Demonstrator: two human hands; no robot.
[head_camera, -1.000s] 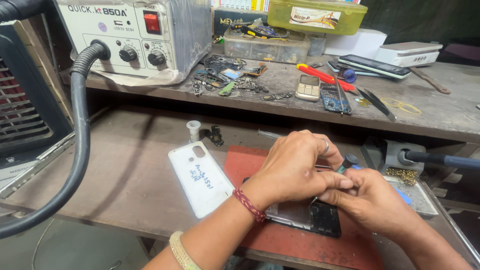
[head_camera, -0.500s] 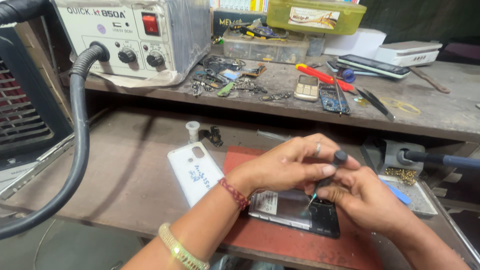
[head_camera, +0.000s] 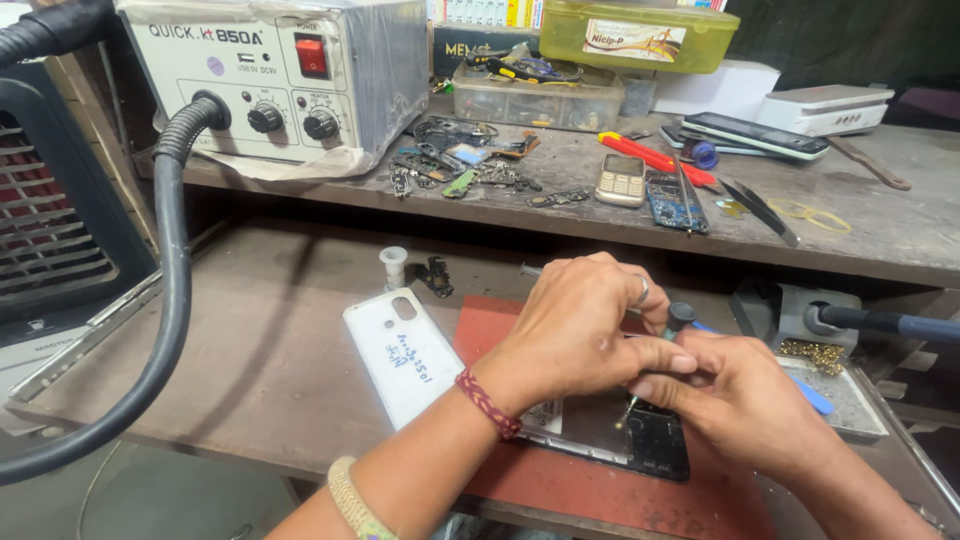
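Observation:
An opened phone lies on a red mat at the near edge of the lower bench. My left hand arches over it, fingers pinched with the right hand's around a small screwdriver whose dark cap sticks up between them. My right hand grips the screwdriver's shaft, and the tip points down onto the phone's inside. A white phone back cover with blue writing lies just left of the mat. Most of the phone is hidden under both hands.
A hot-air rework station with a thick black hose stands at the back left. The upper shelf holds phone parts, a small keypad phone, red tool, parts boxes. A soldering iron stand sits right.
Both hands have shifted slightly over the phone, and the screwdriver's cap now shows upright between the fingers. The phone and white cover have not moved.

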